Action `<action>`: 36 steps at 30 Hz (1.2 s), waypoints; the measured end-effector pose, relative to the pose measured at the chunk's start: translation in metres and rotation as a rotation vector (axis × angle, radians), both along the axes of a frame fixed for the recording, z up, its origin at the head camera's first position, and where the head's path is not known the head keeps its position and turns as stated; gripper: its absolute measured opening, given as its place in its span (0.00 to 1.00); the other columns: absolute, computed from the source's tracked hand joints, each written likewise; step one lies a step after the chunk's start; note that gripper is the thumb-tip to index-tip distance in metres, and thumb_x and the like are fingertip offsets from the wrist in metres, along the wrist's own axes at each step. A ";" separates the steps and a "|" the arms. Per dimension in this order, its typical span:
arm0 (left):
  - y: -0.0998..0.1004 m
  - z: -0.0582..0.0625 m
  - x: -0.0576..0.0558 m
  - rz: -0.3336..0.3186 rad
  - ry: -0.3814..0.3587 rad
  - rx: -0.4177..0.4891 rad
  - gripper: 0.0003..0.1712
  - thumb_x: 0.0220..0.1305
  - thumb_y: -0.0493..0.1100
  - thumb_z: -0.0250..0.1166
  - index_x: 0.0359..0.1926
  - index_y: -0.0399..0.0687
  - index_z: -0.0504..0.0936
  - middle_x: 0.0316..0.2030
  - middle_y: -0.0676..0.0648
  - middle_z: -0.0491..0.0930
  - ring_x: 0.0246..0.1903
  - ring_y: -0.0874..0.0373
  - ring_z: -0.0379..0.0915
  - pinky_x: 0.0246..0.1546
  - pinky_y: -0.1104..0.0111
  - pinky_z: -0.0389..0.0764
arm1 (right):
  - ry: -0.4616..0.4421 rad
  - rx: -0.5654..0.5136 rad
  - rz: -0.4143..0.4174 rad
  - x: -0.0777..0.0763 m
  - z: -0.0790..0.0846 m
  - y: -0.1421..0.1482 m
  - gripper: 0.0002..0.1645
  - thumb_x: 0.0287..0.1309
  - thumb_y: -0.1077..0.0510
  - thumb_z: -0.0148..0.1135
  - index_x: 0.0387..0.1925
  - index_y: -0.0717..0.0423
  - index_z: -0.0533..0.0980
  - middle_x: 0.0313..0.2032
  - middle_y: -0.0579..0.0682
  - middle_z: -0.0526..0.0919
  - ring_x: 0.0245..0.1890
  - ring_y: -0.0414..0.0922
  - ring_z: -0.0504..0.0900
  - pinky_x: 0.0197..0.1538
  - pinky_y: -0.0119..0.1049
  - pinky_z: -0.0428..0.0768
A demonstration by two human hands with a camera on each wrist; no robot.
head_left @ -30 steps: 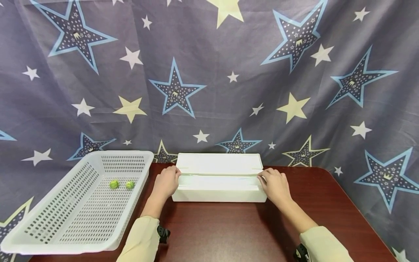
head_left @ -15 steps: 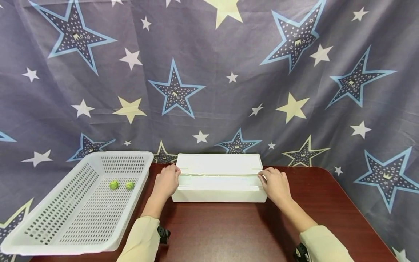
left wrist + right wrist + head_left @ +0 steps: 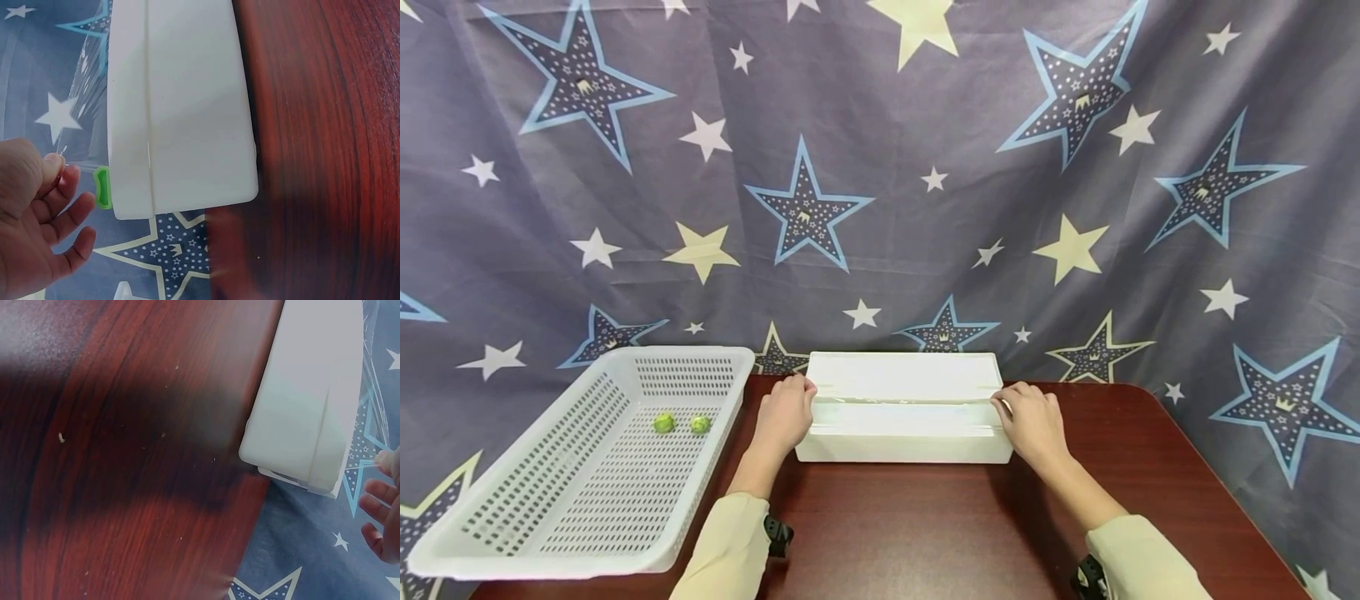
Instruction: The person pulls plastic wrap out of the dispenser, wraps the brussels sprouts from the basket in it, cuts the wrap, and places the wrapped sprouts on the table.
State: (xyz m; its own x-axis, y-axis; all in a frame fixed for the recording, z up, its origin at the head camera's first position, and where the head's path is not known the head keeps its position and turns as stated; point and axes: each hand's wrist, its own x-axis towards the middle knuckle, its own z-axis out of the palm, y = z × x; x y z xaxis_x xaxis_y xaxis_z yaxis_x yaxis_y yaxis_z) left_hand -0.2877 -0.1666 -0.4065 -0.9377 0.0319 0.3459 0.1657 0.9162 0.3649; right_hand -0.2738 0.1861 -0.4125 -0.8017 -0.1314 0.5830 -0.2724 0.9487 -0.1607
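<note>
A long white cling film dispenser (image 3: 902,450) lies on the table with its lid (image 3: 902,375) raised at the back. Clear cling film (image 3: 92,103) stretches along its length between the two hands. At the left end, my left hand (image 3: 785,414) pinches a corner of the film between thumb and index finger, the other fingers loosely bent. My right hand (image 3: 1033,422) pinches the opposite corner at the right end; in the right wrist view that hand is partly cut off. A green slide cutter piece (image 3: 102,187) shows beside the dispenser's edge, near the left fingers.
To the left stands a white perforated plastic basket (image 3: 542,467) holding two small round green items (image 3: 664,423). The dark red wooden table (image 3: 902,525) reaches back to a grey curtain (image 3: 895,233) with stars. Small crumbs dot the tabletop in the right wrist view.
The head view has shifted very slightly. Both hands keep their pinch on the film and stay in nearly the same place at the dispenser's ends.
</note>
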 end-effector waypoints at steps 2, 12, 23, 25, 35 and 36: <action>0.001 0.001 0.000 0.001 0.002 0.002 0.11 0.70 0.44 0.50 0.39 0.42 0.75 0.35 0.42 0.77 0.41 0.45 0.72 0.40 0.51 0.71 | 0.002 0.001 0.000 0.000 0.000 0.000 0.07 0.54 0.55 0.64 0.32 0.54 0.82 0.34 0.54 0.83 0.37 0.52 0.79 0.37 0.46 0.69; 0.001 0.004 0.002 0.012 0.018 0.009 0.11 0.70 0.43 0.50 0.38 0.42 0.76 0.36 0.43 0.77 0.41 0.45 0.72 0.40 0.51 0.71 | 0.012 -0.014 0.013 0.001 0.003 0.002 0.07 0.54 0.55 0.64 0.31 0.54 0.83 0.34 0.53 0.83 0.36 0.52 0.79 0.37 0.46 0.68; 0.001 0.009 0.005 0.016 0.043 0.012 0.12 0.70 0.44 0.50 0.39 0.42 0.77 0.36 0.41 0.79 0.41 0.44 0.72 0.40 0.51 0.71 | 0.027 -0.008 0.034 0.004 0.008 0.003 0.06 0.54 0.56 0.64 0.31 0.53 0.83 0.33 0.52 0.83 0.35 0.51 0.80 0.37 0.46 0.69; 0.001 0.010 0.006 0.016 0.050 0.008 0.12 0.70 0.44 0.50 0.39 0.42 0.77 0.36 0.41 0.79 0.41 0.44 0.72 0.39 0.51 0.71 | 0.032 -0.006 0.037 0.005 0.009 0.003 0.06 0.54 0.56 0.64 0.31 0.53 0.83 0.33 0.52 0.83 0.35 0.51 0.79 0.37 0.46 0.69; 0.001 0.016 0.010 0.014 0.073 0.015 0.11 0.69 0.43 0.50 0.39 0.42 0.77 0.36 0.41 0.78 0.41 0.44 0.72 0.39 0.52 0.70 | 0.096 -0.007 0.063 0.006 0.013 0.005 0.07 0.53 0.55 0.65 0.31 0.54 0.83 0.31 0.52 0.83 0.33 0.51 0.79 0.35 0.45 0.67; 0.001 0.016 0.010 0.014 0.074 0.016 0.11 0.69 0.43 0.50 0.39 0.42 0.76 0.36 0.41 0.78 0.41 0.44 0.71 0.39 0.52 0.70 | 0.093 -0.008 0.064 0.006 0.013 0.006 0.07 0.53 0.55 0.65 0.31 0.54 0.83 0.31 0.52 0.83 0.33 0.51 0.79 0.35 0.45 0.67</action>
State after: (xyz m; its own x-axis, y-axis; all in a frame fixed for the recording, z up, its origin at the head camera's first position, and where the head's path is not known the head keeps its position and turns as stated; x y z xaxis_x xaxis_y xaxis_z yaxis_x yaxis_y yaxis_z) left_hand -0.2776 -0.1656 -0.3900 -0.9097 0.0133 0.4151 0.1806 0.9127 0.3665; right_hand -0.2675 0.1920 -0.3993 -0.7346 -0.1757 0.6553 -0.3460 0.9279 -0.1392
